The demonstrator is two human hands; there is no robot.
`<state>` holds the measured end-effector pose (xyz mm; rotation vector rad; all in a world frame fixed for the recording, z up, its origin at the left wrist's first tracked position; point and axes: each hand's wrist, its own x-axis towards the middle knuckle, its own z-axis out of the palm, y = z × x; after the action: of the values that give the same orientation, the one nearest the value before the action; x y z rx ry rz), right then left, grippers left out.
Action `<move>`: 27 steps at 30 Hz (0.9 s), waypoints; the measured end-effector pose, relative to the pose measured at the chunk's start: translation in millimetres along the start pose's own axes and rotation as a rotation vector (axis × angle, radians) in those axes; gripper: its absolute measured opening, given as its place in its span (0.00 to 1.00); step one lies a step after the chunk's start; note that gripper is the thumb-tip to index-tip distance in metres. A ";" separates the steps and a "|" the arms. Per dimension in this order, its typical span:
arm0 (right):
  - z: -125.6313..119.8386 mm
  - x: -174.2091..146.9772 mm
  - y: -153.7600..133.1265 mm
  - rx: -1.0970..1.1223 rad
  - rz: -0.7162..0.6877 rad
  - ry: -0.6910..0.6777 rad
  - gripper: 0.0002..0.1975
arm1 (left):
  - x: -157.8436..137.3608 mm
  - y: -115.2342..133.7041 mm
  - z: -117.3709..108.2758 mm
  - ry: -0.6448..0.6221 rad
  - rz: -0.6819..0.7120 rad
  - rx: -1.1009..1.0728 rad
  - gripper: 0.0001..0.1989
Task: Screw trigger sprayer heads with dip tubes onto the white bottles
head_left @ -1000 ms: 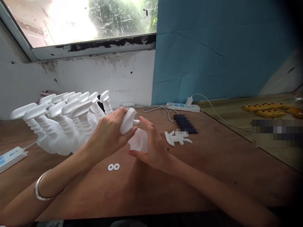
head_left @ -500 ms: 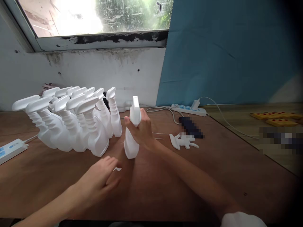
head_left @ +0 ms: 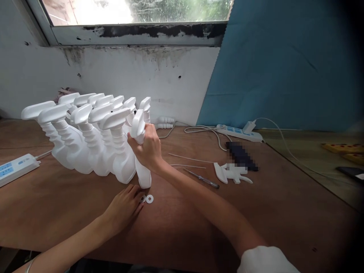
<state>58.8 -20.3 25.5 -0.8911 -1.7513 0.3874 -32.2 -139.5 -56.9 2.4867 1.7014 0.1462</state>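
My right hand (head_left: 149, 148) is wrapped round the neck of a white spray bottle (head_left: 144, 176), just below its trigger head. The bottle stands slightly tilted beside the front right end of a group of similar white spray bottles (head_left: 122, 167), and my hand hides its middle. Low over the table, my left hand (head_left: 125, 204) has its fingers and thumb bent in around a small white washer (head_left: 143, 198), which they partly cover. Touching or very close to that one, a second white washer (head_left: 149, 199) lies flat on the table.
White trigger parts (head_left: 231, 174) lie to the right by a dark blurred object (head_left: 241, 155). Thin white tubes (head_left: 187, 166) and a pen (head_left: 201, 178) are nearer the middle. Power strips sit at the left (head_left: 18, 168) and at the back (head_left: 240, 132), with loose cables.
My right hand has carried the spray bottle left, up against the group. My left hand has closed in on the washers. The view has shifted, bringing the pen into sight.
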 end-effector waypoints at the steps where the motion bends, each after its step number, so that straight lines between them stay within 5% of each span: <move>1: 2.7 -0.6 -0.3 -0.003 -0.003 -0.005 0.15 | 1.3 0.3 0.3 -0.008 -0.011 -0.011 0.11; 15: 15.7 -6.2 -0.8 0.018 0.020 0.059 0.25 | 37.3 26.8 14.4 0.017 0.097 -0.385 0.06; 21: 13.4 -22.5 6.6 0.047 -0.076 0.040 0.39 | 65.7 38.1 26.4 -0.013 0.071 -0.654 0.09; 24: 2.4 -35.6 9.8 -0.005 -0.137 -0.009 0.43 | 70.4 39.4 33.1 0.017 0.000 -0.871 0.10; 27: -31.1 -46.1 21.6 -0.126 -0.268 -0.062 0.37 | 72.5 37.9 40.0 0.018 -0.080 -0.990 0.11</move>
<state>101.8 -44.5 -8.0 -0.7252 -1.9398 0.1309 34.9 -87.4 -89.8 1.6661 1.2497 0.7800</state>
